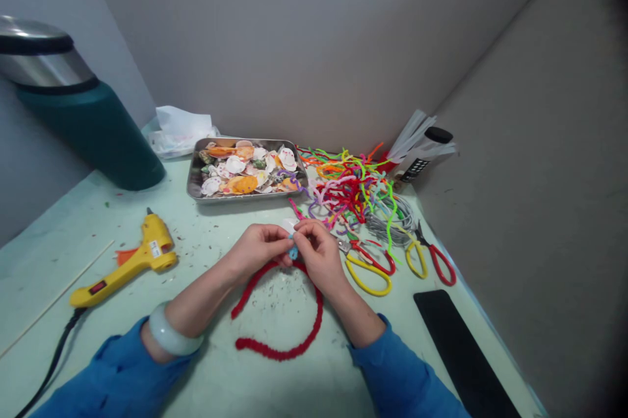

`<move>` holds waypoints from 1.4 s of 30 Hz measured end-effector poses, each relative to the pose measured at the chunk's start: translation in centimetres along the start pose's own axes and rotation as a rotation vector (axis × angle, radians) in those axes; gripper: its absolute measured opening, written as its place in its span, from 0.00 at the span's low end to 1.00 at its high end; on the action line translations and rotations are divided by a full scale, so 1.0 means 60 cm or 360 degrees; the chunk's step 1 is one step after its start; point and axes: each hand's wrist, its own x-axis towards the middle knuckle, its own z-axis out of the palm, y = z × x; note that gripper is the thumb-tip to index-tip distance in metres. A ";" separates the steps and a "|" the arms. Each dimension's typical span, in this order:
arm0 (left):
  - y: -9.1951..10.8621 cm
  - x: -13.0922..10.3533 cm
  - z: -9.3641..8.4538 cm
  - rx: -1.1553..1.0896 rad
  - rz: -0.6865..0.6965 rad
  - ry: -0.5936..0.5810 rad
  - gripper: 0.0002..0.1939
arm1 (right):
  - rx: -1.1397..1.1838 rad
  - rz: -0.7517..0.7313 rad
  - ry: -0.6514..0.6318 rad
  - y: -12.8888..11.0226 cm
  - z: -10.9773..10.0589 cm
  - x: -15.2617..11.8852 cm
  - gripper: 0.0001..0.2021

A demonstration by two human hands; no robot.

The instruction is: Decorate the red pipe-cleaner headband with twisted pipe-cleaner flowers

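Observation:
My left hand (260,249) and my right hand (320,253) meet over the middle of the table, fingertips pinched together. Between them is a small light-blue piece of pipe cleaner (293,252), bent up short and partly covered by the fingers. A white, shell-like thing (288,225) shows just behind the fingertips; whether it is held or lies on the table I cannot tell. Under the hands a fuzzy red pipe cleaner (280,355) curves in an open ring on the tabletop, its upper part passing beneath my fingers.
A metal tray (245,197) of shells stands at the back, beside a heap of coloured pipe cleaners (350,192). Scissors (369,275) and another pair (441,265) lie right, near a black strip (464,346). Left are a yellow glue gun (132,266) and a green bottle (93,130).

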 end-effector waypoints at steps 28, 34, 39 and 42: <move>0.003 -0.004 -0.002 -0.0179 0.0038 0.0054 0.12 | 0.0223 0.0432 -0.0484 -0.012 -0.039 0.016 0.08; -0.003 0.000 -0.002 -0.0206 0.0044 0.0043 0.12 | 0.0242 0.0395 -0.0415 -0.005 -0.036 0.016 0.08; -0.004 0.001 -0.001 -0.0185 0.0027 0.0070 0.12 | 0.0181 0.0306 -0.0290 0.008 -0.025 0.012 0.07; -0.004 0.000 -0.001 -0.0185 0.0030 0.0077 0.12 | 0.0146 0.0296 -0.0284 0.010 -0.021 0.010 0.07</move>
